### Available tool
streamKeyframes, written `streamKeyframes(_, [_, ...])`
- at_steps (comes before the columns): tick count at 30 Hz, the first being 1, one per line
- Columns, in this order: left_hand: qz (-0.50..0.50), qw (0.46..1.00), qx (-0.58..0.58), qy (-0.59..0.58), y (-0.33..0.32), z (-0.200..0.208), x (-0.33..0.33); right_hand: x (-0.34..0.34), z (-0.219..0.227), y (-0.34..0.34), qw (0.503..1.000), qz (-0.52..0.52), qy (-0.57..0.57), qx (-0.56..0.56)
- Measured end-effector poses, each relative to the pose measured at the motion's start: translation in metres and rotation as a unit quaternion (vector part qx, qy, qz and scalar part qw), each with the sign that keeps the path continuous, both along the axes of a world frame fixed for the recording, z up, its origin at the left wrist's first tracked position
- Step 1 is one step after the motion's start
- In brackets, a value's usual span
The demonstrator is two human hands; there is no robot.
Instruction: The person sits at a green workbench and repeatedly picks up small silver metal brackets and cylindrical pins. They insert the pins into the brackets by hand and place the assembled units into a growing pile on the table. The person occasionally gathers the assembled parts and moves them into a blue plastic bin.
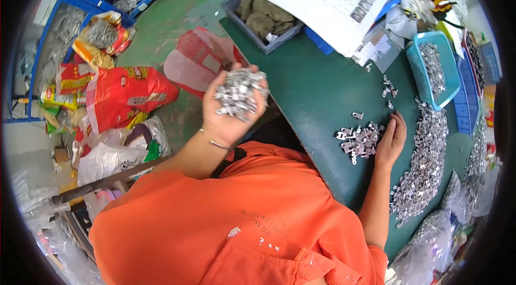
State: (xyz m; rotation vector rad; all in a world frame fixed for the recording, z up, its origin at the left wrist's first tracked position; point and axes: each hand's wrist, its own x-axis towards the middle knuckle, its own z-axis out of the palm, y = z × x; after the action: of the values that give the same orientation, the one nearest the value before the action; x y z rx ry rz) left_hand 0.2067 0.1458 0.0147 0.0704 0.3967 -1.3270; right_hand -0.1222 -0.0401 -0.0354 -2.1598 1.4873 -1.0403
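Observation:
My left hand point(228, 118) is held palm up beyond the table's left edge, cupped round a heap of small silver metal clips point(240, 94). On the green table point(301, 88), my right hand point(393, 141) rests on its side, fingers together and slightly curved. Its palm side borders a small pile of the same metal clips point(359, 141); whether any lie inside the fingers is hidden. To the right of that hand a long, thick bank of metal clips point(424, 164) runs along the table. A few loose clips point(389, 89) lie farther back.
A teal plastic basket point(452, 83) of metal parts stands at the back right. Behind are printed sheets point(328, 0) and a grey tray point(258, 42) holding brownish cloth. Red sacks point(126, 97) sit on the floor at left, beside blue shelving point(40, 54). Clear bags point(435, 236) line the right edge.

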Motion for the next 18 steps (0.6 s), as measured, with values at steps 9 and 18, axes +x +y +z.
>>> streamKeyframes(9, [0.153, 0.926, 0.311, -0.147, 0.009, -0.171, 0.168, -0.004, 0.002, 0.001, 0.994, -0.018, -0.09, 0.057])
streamKeyframes(18, [0.185, 0.478, 0.465, -0.722, -0.014, -0.139, 0.094, 0.034, 0.031, -0.049, 0.997, 0.068, -0.02, 0.02])
